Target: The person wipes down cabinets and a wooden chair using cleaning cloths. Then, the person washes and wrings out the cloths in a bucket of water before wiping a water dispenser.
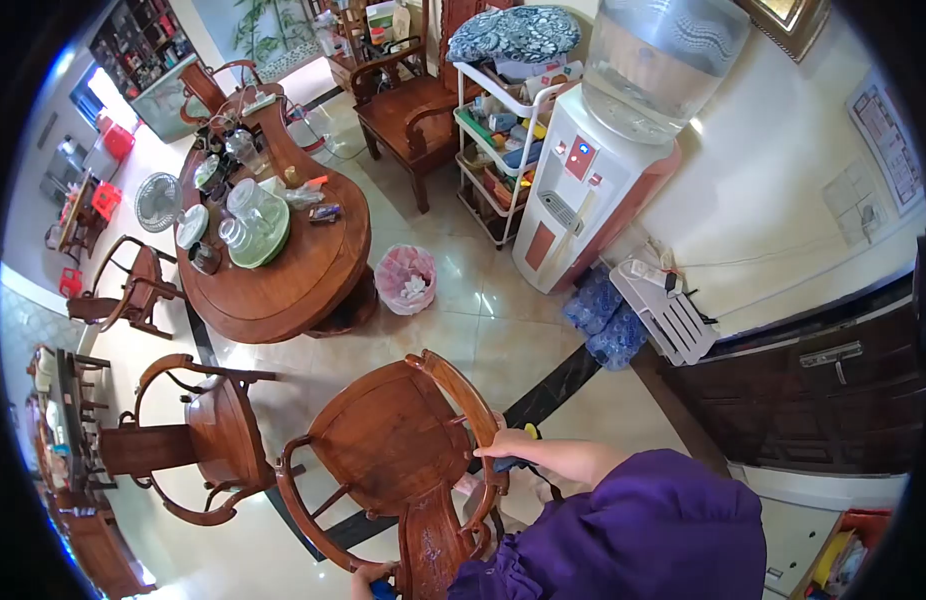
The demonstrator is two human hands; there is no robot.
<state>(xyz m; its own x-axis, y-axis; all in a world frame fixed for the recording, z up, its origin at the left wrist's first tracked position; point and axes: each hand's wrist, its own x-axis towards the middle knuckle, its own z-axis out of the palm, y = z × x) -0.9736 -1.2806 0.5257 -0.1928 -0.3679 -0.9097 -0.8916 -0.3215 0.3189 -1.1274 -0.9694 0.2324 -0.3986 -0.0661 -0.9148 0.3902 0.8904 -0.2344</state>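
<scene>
A brown wooden armchair with a curved rail and carved back splat stands right in front of me. My right hand is closed round its right armrest. Just under that hand is a small dark blue thing, with a yellow piece beside it; I cannot make out what they are. At the bottom edge, my left hand is partly cut off, by the chair's back rail. Its fingers are closed on a blue cloth.
A second wooden armchair stands to the left. Ahead are an oval wooden table bearing a green tray, and a pink-lined bin. A water dispenser, shelf cart and plastic bottles line the right wall.
</scene>
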